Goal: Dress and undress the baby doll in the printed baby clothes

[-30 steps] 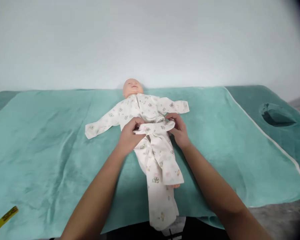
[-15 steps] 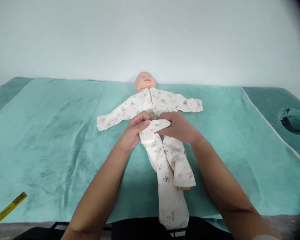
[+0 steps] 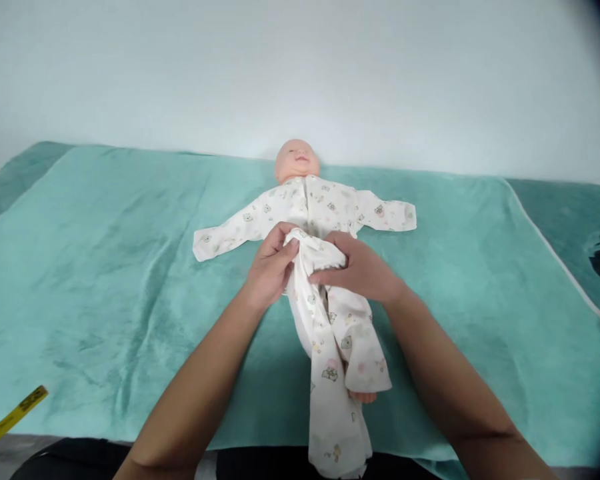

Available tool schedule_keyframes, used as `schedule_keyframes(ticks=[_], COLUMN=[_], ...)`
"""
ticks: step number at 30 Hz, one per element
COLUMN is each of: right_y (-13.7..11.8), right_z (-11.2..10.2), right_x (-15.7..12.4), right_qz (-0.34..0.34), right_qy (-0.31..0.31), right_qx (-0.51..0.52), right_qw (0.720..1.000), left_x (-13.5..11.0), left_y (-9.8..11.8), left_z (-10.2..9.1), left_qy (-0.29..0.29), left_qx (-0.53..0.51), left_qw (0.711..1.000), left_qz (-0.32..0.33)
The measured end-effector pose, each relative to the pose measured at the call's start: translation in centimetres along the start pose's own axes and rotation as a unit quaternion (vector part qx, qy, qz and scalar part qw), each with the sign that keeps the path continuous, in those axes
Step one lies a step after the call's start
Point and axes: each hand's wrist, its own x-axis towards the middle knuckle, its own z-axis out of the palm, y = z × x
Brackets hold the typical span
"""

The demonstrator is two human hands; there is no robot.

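- Printed trousers (image 3: 325,380) are laid over the doll (image 3: 298,160), below its top (image 3: 330,203).
- The waistband (image 3: 325,252) is pinched closed by left hand (image 3: 269,272) and right hand (image 3: 367,267).
- It is best spread evenly, without twisting.

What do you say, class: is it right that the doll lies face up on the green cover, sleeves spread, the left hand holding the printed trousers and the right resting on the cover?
Not quite: the head view shows the right hand holding the printed trousers too, not resting on the green cover. The rest stands.
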Motion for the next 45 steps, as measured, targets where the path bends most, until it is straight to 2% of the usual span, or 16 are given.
schedule_keyframes(ticks=[3,6,9,12,15,18,21,24,28,30,32,35,39,41,43,45], right_y=[-0.4,0.8,2.3,3.2,3.1,2.1,1.2,1.7,3.3,3.8,4.0,3.8,2.8,2.4,2.4,2.8], right_z=[0.4,0.7,0.6,0.2,-0.6,-1.4,-1.9,-1.6,-0.7,-0.2,0.1,0.0,-1.0,-1.3,-1.2,-0.7], right_x=[-0.2,-0.2,0.0,0.2,0.1,-0.2,-0.5,-0.6,-0.3,-0.1,0.1,0.1,0.0,-0.1,-0.1,0.0], right_qz=[-0.003,0.02,0.035,0.038,0.025,0.021,0.04,0.054,0.069,0.077,0.083,0.07,0.047,0.037,0.029,0.025], right_qy=[0.009,0.067,0.109,0.098,0.026,-0.1,-0.201,-0.188,-0.075,-0.031,-0.018,-0.044,-0.202,-0.258,-0.235,-0.172], right_qx=[-0.036,0.089,0.263,0.33,0.298,0.198,0.118,0.185,0.382,0.425,0.433,0.414,0.267,0.202,0.231,0.321], right_qw=[0.999,0.994,0.958,0.938,0.954,0.975,0.972,0.963,0.919,0.901,0.897,0.907,0.941,0.944,0.944,0.931], left_x=[0.0,-0.1,-0.3,-0.4,-0.4,-0.4,-0.4,-0.4,-0.5,-0.6,-0.6,-0.6,-0.5,-0.4,-0.4,-0.3], left_y=[-0.2,0.3,1.3,1.6,0.9,0.0,-0.3,0.4,1.7,2.0,1.9,1.1,0.3,0.2,0.5,1.1], left_z=[-0.3,-0.6,-0.8,-0.8,-0.8,-0.7,-0.8,-0.8,-0.4,-0.1,0.0,0.1,-0.1,-0.3,-0.4,-0.3], left_qy=[0.021,0.008,-0.083,-0.166,-0.116,-0.036,-0.033,-0.055,-0.138,-0.173,-0.165,-0.104,-0.043,-0.03,-0.034,-0.081], left_qx=[0.052,0.115,0.194,0.247,0.171,0.069,0.049,0.08,0.198,0.245,0.242,0.149,0.055,0.049,0.062,0.101], left_qw=[0.998,0.993,0.977,0.952,0.976,0.995,0.996,0.992,0.968,0.952,0.954,0.981,0.994,0.995,0.994,0.989], left_qz=[-0.003,-0.01,-0.038,-0.073,-0.069,-0.054,-0.069,-0.075,-0.064,-0.063,-0.068,-0.069,-0.08,-0.086,-0.081,-0.073])
